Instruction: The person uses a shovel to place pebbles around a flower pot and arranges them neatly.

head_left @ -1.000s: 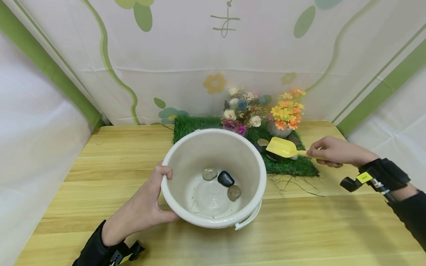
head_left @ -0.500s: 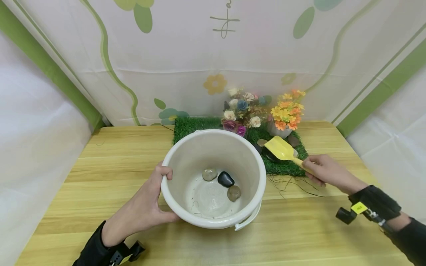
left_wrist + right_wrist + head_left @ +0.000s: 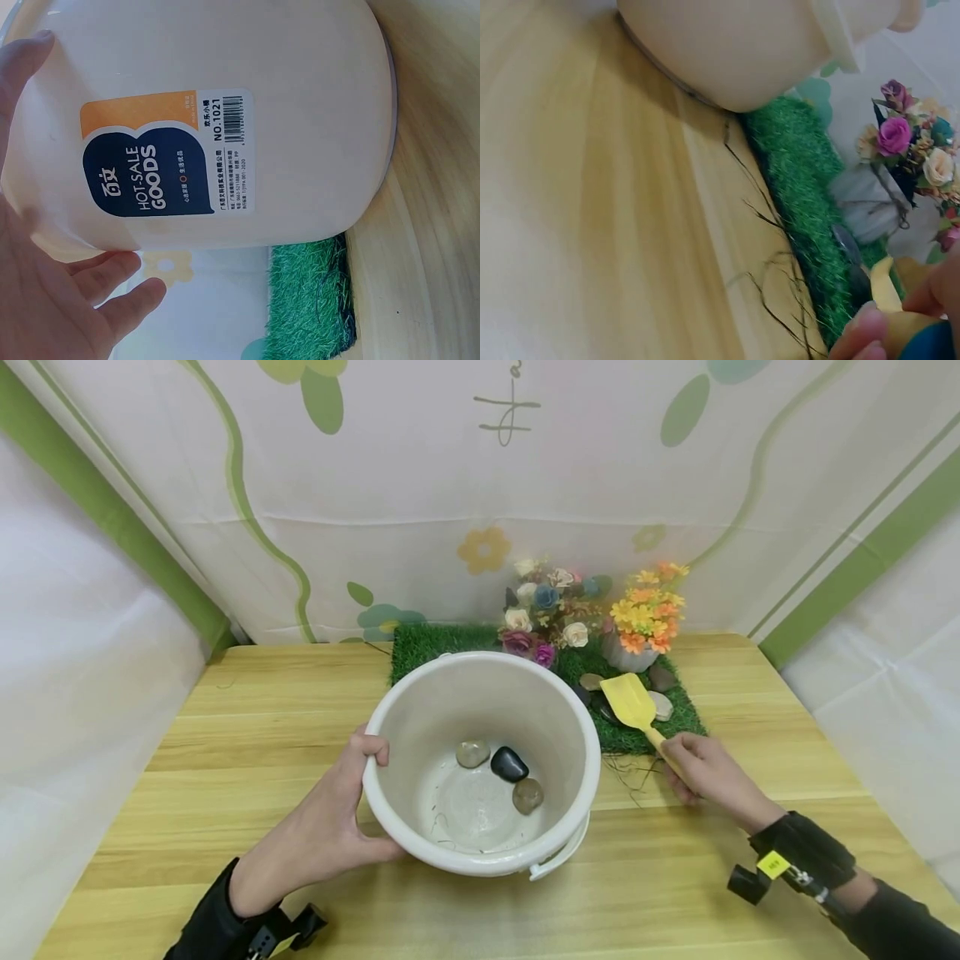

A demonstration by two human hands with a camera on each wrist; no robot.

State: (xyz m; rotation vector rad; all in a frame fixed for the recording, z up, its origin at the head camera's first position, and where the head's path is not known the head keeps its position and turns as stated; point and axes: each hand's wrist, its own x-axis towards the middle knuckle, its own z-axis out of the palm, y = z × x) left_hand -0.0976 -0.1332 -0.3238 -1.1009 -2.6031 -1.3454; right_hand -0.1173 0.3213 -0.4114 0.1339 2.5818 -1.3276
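A white bucket [image 3: 480, 693] stands on the table, with three stones inside: a black stone [image 3: 509, 764], a greyish stone [image 3: 472, 753] and a brown stone [image 3: 528, 795]. My left hand [image 3: 330, 818] grips its rim from the left; in the left wrist view, fingers lie against the labelled bucket wall [image 3: 315, 112]. To the right, my right hand [image 3: 708, 772] holds a yellow toy shovel [image 3: 632, 702] by the handle. The shovel's blade is over stones on the artificial grass mat [image 3: 450, 637]. A pale stone [image 3: 660, 706] shows beside the blade, and a dark stone [image 3: 606, 708] is partly covered by it.
Two flower pots stand at the back of the mat, one with mixed roses [image 3: 551, 602], the other with orange and yellow flowers [image 3: 648, 610]. Loose dark strands [image 3: 630, 772] lie along the mat's front edge. A printed curtain [image 3: 375, 485] hangs behind the table [image 3: 247, 735].
My right hand has moved left and toward the front, turning the shovel so its handle points more toward me. The pale stone shows more fully. My left hand and the bucket look still.
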